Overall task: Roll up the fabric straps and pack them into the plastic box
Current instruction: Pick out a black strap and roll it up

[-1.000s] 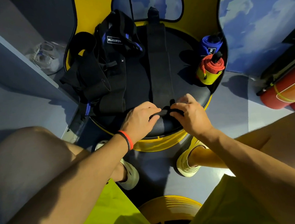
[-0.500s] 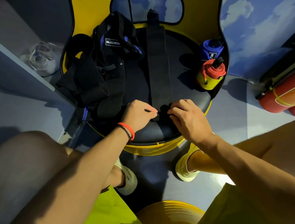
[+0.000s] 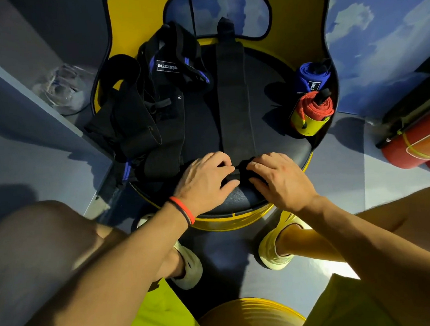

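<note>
A long black fabric strap (image 3: 233,97) lies flat down the middle of a round black seat (image 3: 279,142). Its near end is curled into a small roll (image 3: 242,169) between my hands. My left hand (image 3: 205,181) and my right hand (image 3: 279,178) both pinch that roll from either side. A heap of black straps with blue trim (image 3: 153,111) covers the seat's left part. At the right edge stand a rolled blue strap (image 3: 311,74) and a rolled red strap (image 3: 312,109) in a yellow holder. A clear plastic box (image 3: 60,88) sits far left on the floor.
The seat has a tall yellow backrest (image 3: 145,16) behind it. A grey ledge (image 3: 17,83) runs along the left. A red cylinder (image 3: 418,144) lies on the floor at right. My knees and shoes (image 3: 275,250) sit just below the seat's front rim.
My hands have shifted a little farther up the seat, and the rolled end of the black strap between them has grown slightly thicker.
</note>
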Motion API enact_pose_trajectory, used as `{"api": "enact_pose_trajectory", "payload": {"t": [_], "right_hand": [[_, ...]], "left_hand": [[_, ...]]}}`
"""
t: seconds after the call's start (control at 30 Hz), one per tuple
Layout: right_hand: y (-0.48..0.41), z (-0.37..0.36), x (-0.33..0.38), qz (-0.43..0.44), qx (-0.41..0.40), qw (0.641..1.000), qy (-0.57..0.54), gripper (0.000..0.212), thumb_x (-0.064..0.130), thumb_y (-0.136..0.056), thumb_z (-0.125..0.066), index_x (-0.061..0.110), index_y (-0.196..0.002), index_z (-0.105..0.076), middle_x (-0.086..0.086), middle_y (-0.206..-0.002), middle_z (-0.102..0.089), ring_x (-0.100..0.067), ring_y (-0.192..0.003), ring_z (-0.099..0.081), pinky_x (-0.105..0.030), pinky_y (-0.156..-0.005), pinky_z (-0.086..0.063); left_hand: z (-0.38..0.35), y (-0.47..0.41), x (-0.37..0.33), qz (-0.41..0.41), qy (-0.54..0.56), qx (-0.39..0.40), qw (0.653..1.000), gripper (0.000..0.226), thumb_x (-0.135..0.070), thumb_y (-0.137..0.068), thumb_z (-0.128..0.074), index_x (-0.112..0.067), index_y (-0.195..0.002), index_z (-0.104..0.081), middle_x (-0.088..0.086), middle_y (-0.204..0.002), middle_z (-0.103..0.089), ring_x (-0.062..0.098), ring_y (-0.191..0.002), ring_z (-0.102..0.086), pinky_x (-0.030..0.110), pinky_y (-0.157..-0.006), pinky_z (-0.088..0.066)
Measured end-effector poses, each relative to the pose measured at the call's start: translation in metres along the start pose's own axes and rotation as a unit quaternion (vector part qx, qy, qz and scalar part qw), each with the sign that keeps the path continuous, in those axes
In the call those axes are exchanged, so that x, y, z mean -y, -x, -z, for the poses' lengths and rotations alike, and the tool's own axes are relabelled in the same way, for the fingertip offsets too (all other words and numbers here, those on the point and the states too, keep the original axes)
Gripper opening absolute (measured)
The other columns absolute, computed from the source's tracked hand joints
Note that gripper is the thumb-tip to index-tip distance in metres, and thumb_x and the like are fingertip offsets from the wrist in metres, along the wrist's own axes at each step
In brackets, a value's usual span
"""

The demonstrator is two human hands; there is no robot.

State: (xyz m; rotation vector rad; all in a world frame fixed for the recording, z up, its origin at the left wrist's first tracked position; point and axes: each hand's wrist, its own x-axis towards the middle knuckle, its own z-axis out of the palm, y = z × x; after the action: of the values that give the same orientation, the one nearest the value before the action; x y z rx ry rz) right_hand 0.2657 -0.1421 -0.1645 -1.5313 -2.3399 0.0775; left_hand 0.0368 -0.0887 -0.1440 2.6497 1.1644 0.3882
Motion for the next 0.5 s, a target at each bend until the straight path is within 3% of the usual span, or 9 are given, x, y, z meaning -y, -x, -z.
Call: {"api": "enact_pose_trajectory", "payload": {"t": [0.1, 0.27, 0.5], "right_hand": [[0.001, -0.003, 0.001, -0.032, 0.008, 0.999, -0.031, 0.033, 0.028, -0.103, -0.056, 0.010, -0.129, -0.063, -0.007, -0.122, -0.059, -0.028, -0.101, -0.056, -0.042, -0.084, -0.054], [-0.003, -0.007, -0.002, -0.049, -0.006, 0.998, -0.042, 0.033, 0.029, -0.105, -0.053, 0.009, -0.130, -0.065, -0.007, -0.119, -0.061, -0.028, -0.094, -0.056, -0.044, -0.081, -0.054], [-0.011, -0.005, -0.001, -0.094, -0.017, 0.992, -0.078, 0.038, 0.034, -0.105, -0.049, 0.009, -0.125, -0.070, -0.006, -0.112, -0.059, -0.028, -0.095, -0.061, -0.044, -0.079, -0.056]], "left_hand": [[-0.006, 0.004, 0.000, 0.000, -0.055, 0.005, 0.998, 0.043, -0.044, -0.090, -0.068, -0.019, -0.125, -0.068, -0.002, -0.110, -0.053, 0.019, -0.097, -0.055, 0.038, -0.081, -0.052], [-0.007, -0.003, -0.004, 0.029, -0.018, -0.026, 0.999, 0.036, -0.035, -0.091, -0.070, -0.019, -0.123, -0.068, -0.001, -0.099, -0.063, 0.021, -0.090, -0.063, 0.042, -0.080, -0.052], [-0.010, -0.010, 0.002, 0.113, 0.084, -0.028, 0.990, 0.021, -0.039, -0.093, -0.067, -0.023, -0.103, -0.075, -0.008, -0.093, -0.065, 0.016, -0.091, -0.059, 0.036, -0.086, -0.043]]}}
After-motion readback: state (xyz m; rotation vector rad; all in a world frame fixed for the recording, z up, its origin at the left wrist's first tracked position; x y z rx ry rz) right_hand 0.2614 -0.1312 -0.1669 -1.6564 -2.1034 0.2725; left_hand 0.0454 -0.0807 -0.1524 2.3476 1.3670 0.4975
